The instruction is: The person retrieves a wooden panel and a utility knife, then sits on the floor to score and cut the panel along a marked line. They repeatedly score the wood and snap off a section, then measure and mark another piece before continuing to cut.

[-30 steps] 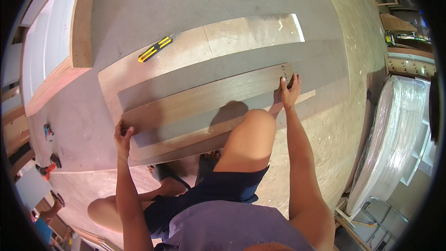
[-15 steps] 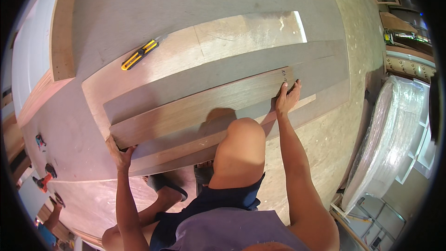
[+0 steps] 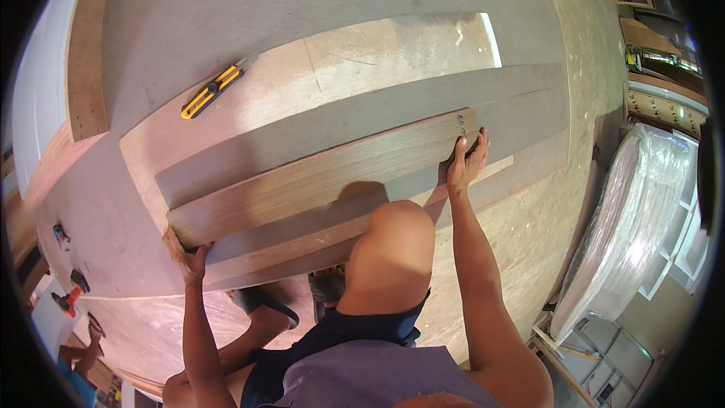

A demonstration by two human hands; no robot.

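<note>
A long narrow wooden board lies slantwise before me, its left end nearer than its right. My left hand is closed around its near left corner, thumb on the near side and fingers at the end. At the right end, my right hand grips the near edge close to some dark handwritten marks. Under the board lies a wide grey panel. Beyond it, a pale wooden sheet shows, and a yellow and black utility knife rests at its far left edge, blade out.
A pale wooden strip lies between the board and my bent knee. A wooden frame edge stands at far left. Drills lie at lower left, near another person. A plastic-wrapped stack stands at right.
The view has shifted slightly, so things at the left sit a little farther left. Both hands keep their hold on the board, which stays in about the same place on the panel.
</note>
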